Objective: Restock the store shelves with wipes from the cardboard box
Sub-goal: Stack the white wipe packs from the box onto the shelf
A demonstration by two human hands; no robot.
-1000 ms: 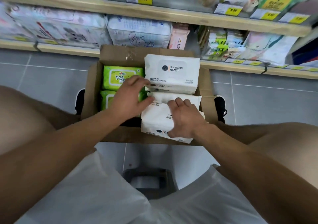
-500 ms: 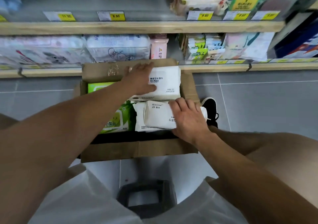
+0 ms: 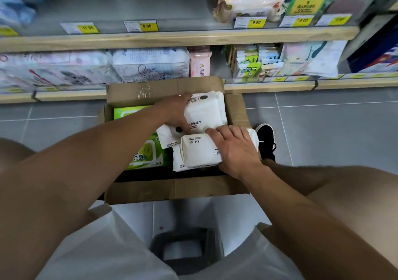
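Left hand (image 3: 175, 112) gripped the far white pack (image 3: 207, 111), right hand (image 3: 235, 148) the near pack (image 3: 200, 152); lifting both level would clear the cardboard box (image 3: 163, 190).

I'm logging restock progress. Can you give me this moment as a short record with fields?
box: open cardboard box on the floor, before the shelves
contents: white wipe packs, green wipe packs
left hand: grips the far white pack
right hand: holds the near white pack
shelved from box: not yet

Both hands on white wipes packs (image 3: 205, 111) (in cardboard box (image 3: 176, 190))
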